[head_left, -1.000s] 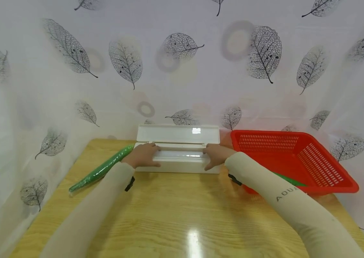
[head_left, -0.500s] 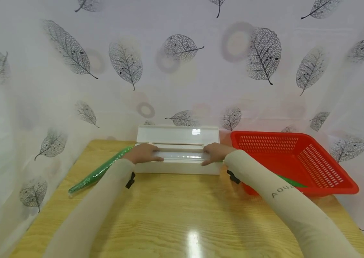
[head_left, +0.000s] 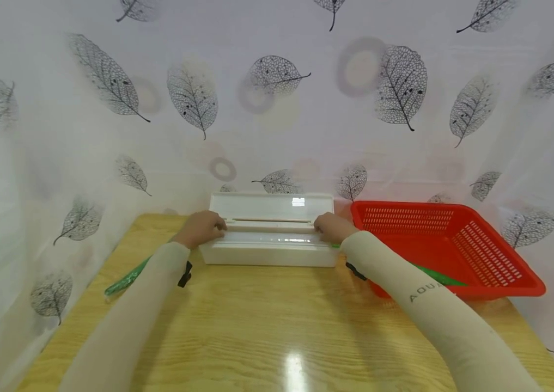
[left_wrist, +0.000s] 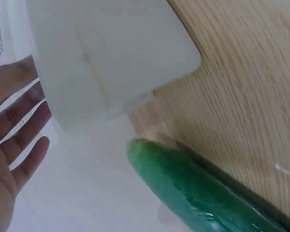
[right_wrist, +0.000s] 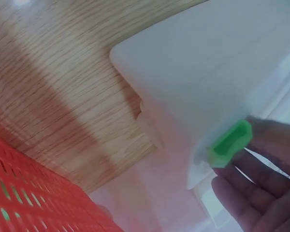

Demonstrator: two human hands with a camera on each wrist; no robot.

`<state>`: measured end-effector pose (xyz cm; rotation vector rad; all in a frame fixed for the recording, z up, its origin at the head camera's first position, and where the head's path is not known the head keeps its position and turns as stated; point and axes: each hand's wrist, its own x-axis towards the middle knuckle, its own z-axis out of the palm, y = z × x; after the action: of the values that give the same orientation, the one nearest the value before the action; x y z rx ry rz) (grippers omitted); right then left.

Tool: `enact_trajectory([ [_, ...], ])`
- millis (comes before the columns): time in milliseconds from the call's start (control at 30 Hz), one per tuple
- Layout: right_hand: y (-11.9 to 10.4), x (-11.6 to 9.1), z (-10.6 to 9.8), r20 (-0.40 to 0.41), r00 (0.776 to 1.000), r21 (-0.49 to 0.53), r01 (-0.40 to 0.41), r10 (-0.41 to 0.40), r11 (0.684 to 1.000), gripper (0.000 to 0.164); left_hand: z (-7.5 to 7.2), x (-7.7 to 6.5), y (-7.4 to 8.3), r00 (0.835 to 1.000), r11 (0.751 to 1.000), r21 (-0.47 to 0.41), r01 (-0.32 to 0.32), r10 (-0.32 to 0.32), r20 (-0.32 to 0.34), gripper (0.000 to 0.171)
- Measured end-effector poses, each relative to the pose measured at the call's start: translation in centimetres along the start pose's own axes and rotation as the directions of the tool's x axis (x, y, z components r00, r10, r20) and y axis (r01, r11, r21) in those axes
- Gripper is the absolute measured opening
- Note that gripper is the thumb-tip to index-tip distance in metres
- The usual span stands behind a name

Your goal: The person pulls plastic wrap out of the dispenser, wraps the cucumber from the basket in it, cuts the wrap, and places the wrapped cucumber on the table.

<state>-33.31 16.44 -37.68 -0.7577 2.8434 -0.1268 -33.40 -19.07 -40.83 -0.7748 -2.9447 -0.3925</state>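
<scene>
At twelve o'clock, my left hand (head_left: 200, 229) and right hand (head_left: 334, 227), apart, grip unclear, flank the white box (head_left: 269, 257) at nine and three, probably readying its film (head_left: 274, 238); next I'd want an even pull.

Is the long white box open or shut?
Open. The white box's lid is up at the back, and a shiny roll shows inside.

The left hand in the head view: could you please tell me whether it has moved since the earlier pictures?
Yes: judged against the red basket, the left hand has moved left, towards the left end of the white box.
</scene>
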Motion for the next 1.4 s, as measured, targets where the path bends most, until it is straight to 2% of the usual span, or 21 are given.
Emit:
enact_trajectory([
  [200,-0.1,-0.2,0.1,-0.061,0.997,-0.009,-0.047,0.046,0.999,0.012,-0.2,-0.3,-0.4,0.998,0.999,0.032,-0.004,0.006,-0.063,0.009],
  [400,-0.2,-0.3,-0.2,-0.097,0.995,-0.02,-0.034,0.032,0.999,0.014,-0.8,-0.3,0.0,0.995,0.998,0.069,0.004,0.003,-0.103,0.011],
  [533,-0.1,-0.4,-0.5,-0.108,0.994,0.011,-0.032,0.033,0.999,0.017,-1.1,-0.5,0.0,0.994,0.995,0.102,0.008,0.004,-0.114,0.012],
  [733,0.1,-0.6,-0.8,-0.127,0.991,0.063,-0.024,0.032,0.998,0.016,-1.6,-0.9,0.1,0.988,0.996,0.091,-0.008,0.022,-0.152,0.012],
  [933,0.1,-0.6,-1.0,-0.141,0.99,0.052,-0.011,0.018,0.999,0.013,-1.8,-1.1,0.0,0.983,0.996,0.093,-0.008,0.025,-0.181,0.012],
  [1067,0.2,-1.0,-1.2,-0.158,0.987,0.035,0.018,-0.012,0.999,0.013,-2.1,-1.5,-0.1,0.981,0.997,0.076,-0.005,0.02,-0.193,0.011],
  [1400,0.3,-1.9,-1.9,-0.168,0.986,0.081,-0.005,0.018,0.997,0.014,-2.4,-2.3,0.0,0.975,0.999,0.028,0.037,-0.03,-0.222,0.01],
])
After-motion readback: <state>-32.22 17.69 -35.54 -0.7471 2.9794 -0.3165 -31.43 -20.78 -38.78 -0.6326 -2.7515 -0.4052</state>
